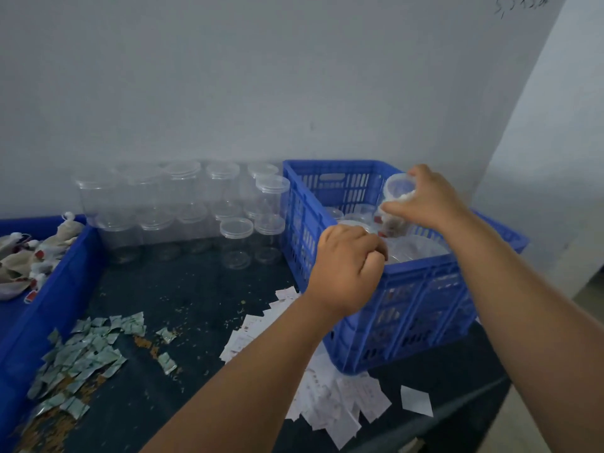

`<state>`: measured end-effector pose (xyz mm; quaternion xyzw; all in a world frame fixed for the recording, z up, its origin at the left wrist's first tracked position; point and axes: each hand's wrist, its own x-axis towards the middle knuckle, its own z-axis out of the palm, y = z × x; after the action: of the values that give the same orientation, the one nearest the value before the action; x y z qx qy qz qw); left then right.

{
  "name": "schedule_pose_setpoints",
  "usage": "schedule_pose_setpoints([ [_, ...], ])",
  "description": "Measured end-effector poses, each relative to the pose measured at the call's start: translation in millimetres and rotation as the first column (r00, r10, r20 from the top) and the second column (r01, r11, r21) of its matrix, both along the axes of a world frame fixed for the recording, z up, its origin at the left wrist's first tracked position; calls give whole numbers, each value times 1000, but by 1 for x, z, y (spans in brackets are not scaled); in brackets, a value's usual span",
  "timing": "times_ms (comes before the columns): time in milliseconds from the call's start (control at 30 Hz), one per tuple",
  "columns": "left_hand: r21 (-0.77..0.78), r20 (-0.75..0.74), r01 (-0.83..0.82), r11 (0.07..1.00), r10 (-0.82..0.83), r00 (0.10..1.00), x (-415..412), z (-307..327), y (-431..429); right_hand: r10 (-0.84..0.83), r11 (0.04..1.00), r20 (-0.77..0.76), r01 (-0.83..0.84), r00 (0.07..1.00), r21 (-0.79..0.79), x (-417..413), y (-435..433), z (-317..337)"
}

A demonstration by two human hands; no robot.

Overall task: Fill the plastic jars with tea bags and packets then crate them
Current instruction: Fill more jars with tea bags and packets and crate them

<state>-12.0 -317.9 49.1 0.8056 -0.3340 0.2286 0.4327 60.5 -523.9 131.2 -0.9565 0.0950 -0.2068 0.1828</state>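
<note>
Your right hand [428, 201] grasped a filled plastic jar [394, 204], fingers wrapped round its body, and held it tilted above the open blue crate [421, 269], lid end up and away from you. Your left hand [348, 266] sat curled at the crate's near rim, knuckles up, right against a lidded jar [358, 227] inside; I couldn't tell whether it gripped anything. More capped jars [418, 248] stood in the crate below. Left of the crate, stacked empty jars [196, 207] lined the wall. On the dark surface [196, 289] lay silvery-green packets [88, 351] and white slips [343, 403], and tea bags [23, 259] filled the blue bin [58, 282] on the far left.
</note>
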Motion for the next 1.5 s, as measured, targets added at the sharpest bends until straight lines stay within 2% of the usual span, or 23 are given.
schedule_pose_setpoints([
  [133, 21, -2, -1, 1000, 1, 1000, 2, 0, -1, 5, 998, -238, -20, 971, -62, 20, -2, -18],
  [267, 2, -12, 3, 1000, -3, 1000, 2, -1, -2, 29, 1000, -400, -26, 916, 14, 25, -5, -19],
  [400, 2, -7, 3, 1000, -3, 1000, 3, -1, -2, 74, 994, -423, -33, 903, 105, 20, -1, -22],
  [600, 29, -46, 2, 1000, 0, 999, 3, 0, -1, 18, 999, -390, -6, 921, 32, 20, 1, -19],
  [767, 54, -124, 50, 997, -43, 991, 0, 7, 3, 58, 994, -179, -74, 982, -85, 0, 18, 2],
  [833, 49, -193, 113, 992, -101, 976, -2, 16, 8, 142, 987, -73, -147, 987, -68, -16, 34, 9],
  [900, -40, -305, 189, 981, -192, 933, -6, 23, 19, 236, 972, 68, -234, 969, -31, -38, 56, 11],
  [967, -183, -325, 163, 970, -216, 921, -11, 22, 36, 319, 946, 260, -324, 912, -22, -63, 83, 7],
  [1033, -241, -268, 36, 970, -102, 958, -17, 11, 61, 392, 904, 443, -427, 806, -23, -91, 113, -4],
  [1100, -202, -306, -98, 974, 33, 951, -22, -10, 90, 460, 845, 564, -533, 686, -40, -115, 143, -22],
  [1167, -98, -397, -199, 975, 145, 906, -26, -36, 120, 522, 785, 607, -616, 599, -67, -131, 172, -50],
  [1233, 47, -438, -294, 955, 284, 853, -32, -65, 151, 558, 725, 582, -689, 591, 4, -138, 200, -88],
  [1300, 146, -473, -356, 923, 381, 794, -38, -89, 177, 548, 688, 467, -691, 694, 221, -140, 227, -136],
  [1367, 232, -508, -372, 899, 438, 742, -42, -106, 199, 523, 673, 290, -598, 801, 436, -143, 249, -191],
  [1400, 286, -513, -365, 886, 464, 722, -42, -112, 208, 515, 685, 208, -545, 832, 484, -145, 257, -217],
  [1433, 333, -512, -353, 874, 482, 711, -40, -115, 215, 515, 709, 140, -512, 846, 485, -147, 262, -241],
  [1500, 387, -509, -337, 858, 504, 698, -30, -115, 225, 567, 748, 76, -551, 821, 370, -155, 268, -272],
])
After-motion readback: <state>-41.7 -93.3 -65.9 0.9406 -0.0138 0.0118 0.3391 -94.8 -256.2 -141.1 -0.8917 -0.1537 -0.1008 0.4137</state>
